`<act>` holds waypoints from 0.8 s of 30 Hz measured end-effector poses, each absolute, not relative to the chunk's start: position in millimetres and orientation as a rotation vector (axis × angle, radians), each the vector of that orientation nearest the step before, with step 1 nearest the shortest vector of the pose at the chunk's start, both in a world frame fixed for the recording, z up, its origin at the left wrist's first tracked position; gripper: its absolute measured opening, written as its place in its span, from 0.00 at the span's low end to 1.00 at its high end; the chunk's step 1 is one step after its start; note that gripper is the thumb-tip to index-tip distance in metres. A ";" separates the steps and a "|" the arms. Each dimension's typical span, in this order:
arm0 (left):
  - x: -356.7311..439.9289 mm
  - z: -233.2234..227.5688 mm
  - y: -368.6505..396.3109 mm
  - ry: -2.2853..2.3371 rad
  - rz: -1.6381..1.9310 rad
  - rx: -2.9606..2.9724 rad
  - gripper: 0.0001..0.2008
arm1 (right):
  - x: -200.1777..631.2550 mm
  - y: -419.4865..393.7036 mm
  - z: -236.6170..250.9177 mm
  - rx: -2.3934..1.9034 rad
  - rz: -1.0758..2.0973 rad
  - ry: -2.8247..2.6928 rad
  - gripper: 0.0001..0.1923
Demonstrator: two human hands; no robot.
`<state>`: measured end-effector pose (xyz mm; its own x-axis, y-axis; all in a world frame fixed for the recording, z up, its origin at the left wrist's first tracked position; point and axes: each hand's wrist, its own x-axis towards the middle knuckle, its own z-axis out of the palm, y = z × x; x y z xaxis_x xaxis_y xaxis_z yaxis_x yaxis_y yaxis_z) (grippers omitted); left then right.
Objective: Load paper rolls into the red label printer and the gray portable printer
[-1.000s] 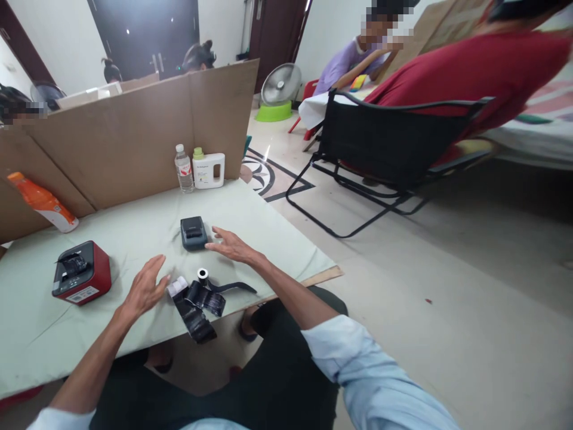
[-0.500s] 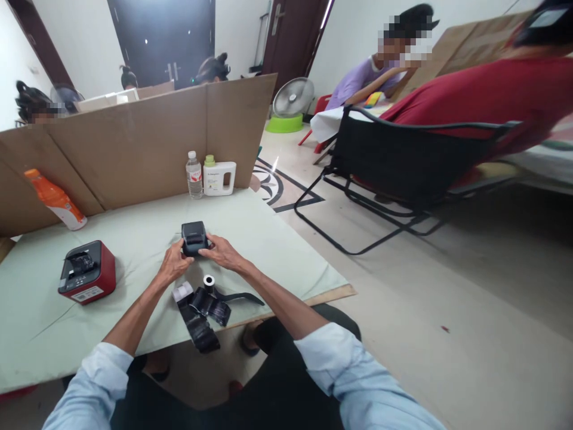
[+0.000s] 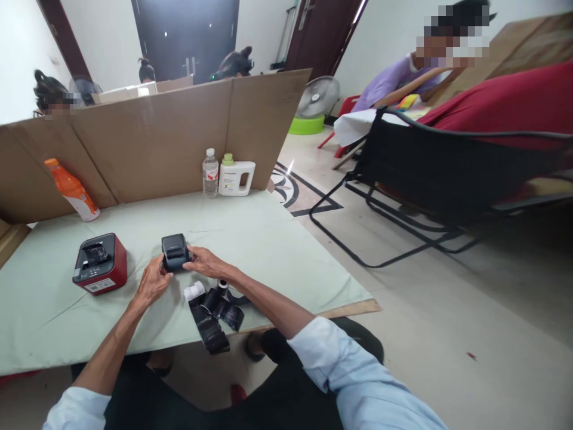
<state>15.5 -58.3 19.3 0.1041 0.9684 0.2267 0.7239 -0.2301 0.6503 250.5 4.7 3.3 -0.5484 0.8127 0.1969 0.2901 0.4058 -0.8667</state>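
A small dark portable printer [image 3: 175, 253] is gripped from both sides, just above or on the table's pale green cloth. My left hand [image 3: 153, 279] has its fingers closed on the printer's left edge. Opposite it, my right hand [image 3: 205, 263] pinches the right edge. Nearer to me lie a white paper roll [image 3: 194, 291], a second small roll [image 3: 222, 285] and strips of black printed paper [image 3: 210, 328], one hanging over the table edge. A larger red and black printer [image 3: 100, 264] stands to the left, with black printed paper on its top.
A cardboard screen [image 3: 165, 143] runs along the table's back. Before it stand an orange bottle [image 3: 74, 192], leaning, a water bottle [image 3: 210, 174] and a white jug [image 3: 236, 179]. A black folding chair [image 3: 439, 161] with a person in red is at right; other people sit beyond.
Both hands have brought the small printer to the left and slightly nearer to me, closer to the red printer. The camera view has turned a little left.
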 end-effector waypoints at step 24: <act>-9.0 15.3 -30.1 1.388 1.034 1.820 0.29 | 265.0 14.5 7.7 -0.816 1.240 -2.086 0.24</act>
<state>-9.0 -30.1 15.3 0.1412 0.9666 0.2140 0.4814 -0.2560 0.8383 265.0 14.5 7.7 -0.6491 0.7428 0.1643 0.2107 0.3830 -0.8994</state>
